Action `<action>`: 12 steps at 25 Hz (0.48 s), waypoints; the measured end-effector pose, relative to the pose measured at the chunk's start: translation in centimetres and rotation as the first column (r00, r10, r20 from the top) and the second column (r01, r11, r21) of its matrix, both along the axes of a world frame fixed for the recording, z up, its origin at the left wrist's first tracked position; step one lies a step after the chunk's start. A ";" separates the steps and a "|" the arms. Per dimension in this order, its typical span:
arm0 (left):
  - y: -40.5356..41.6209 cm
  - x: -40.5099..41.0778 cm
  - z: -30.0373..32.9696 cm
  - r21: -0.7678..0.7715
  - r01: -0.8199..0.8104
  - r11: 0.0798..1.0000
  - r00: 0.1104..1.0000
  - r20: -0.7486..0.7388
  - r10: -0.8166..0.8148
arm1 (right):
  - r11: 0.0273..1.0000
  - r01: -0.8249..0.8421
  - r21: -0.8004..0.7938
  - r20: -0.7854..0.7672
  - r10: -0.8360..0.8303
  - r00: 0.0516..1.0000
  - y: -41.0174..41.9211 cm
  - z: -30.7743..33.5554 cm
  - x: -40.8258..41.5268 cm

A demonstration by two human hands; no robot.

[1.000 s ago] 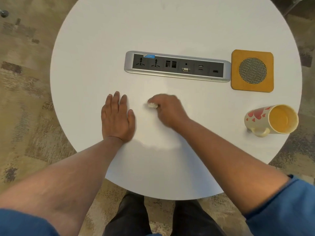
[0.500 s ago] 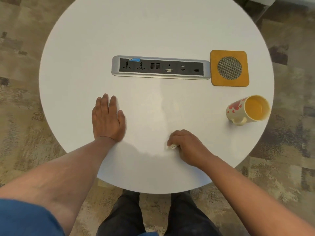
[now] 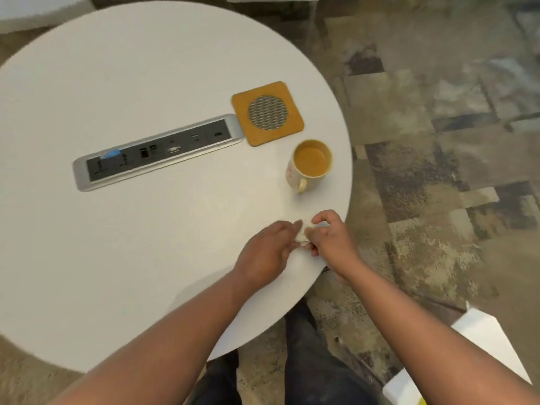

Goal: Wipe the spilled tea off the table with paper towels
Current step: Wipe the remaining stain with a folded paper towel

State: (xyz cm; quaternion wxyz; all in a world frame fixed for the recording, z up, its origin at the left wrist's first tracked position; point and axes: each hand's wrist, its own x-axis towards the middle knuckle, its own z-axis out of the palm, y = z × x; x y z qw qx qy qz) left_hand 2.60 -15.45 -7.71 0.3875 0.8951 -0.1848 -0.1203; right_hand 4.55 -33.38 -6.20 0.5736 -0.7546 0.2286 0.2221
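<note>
A small crumpled wad of white paper towel (image 3: 304, 231) sits between my two hands near the right edge of the round white table (image 3: 146, 83). My left hand (image 3: 270, 251) reaches it from the left, fingertips on the wad. My right hand (image 3: 328, 236) pinches it from the right, index finger and thumb curled over it. Most of the wad is hidden by my fingers. No tea shows on the tabletop around my hands.
A cream mug (image 3: 309, 165) with red hearts stands upright, holding tea, just beyond my hands. An orange square coaster (image 3: 268, 112) lies behind it. A grey power and data strip (image 3: 157, 152) is set into the table's middle. A white object (image 3: 479, 358) stands on the floor at lower right.
My head turned right, so the table slid left in view. My left hand left its flat spot and joined my right at the wad near the table's right edge.
</note>
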 end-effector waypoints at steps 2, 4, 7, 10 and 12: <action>-2.5 1.0 -0.4 -0.013 0.017 1.000 0.999 -0.026 -0.018 | 0.998 0.053 0.028 0.009 -0.053 0.999 -2.0 -0.3 -0.4; -4.7 1.8 -0.9 0.003 0.027 1.000 0.998 -0.061 -0.027 | 0.999 0.039 0.037 0.033 -0.041 0.999 -4.3 -0.8 -1.1; -7.6 2.5 -1.4 0.048 0.073 0.996 0.991 -0.118 -0.067 | 1.000 0.004 0.012 0.039 -0.004 0.999 -7.2 -1.8 -2.4; -9.8 3.3 -1.7 0.070 0.202 0.977 0.977 -0.079 -0.196 | 0.992 0.124 -0.035 0.043 -0.122 0.992 -10.2 -3.5 -2.9; -10.2 4.0 -2.0 0.144 0.234 0.961 0.971 0.020 -0.240 | 0.973 0.206 -0.104 0.020 -0.205 0.979 -11.9 -5.0 -3.0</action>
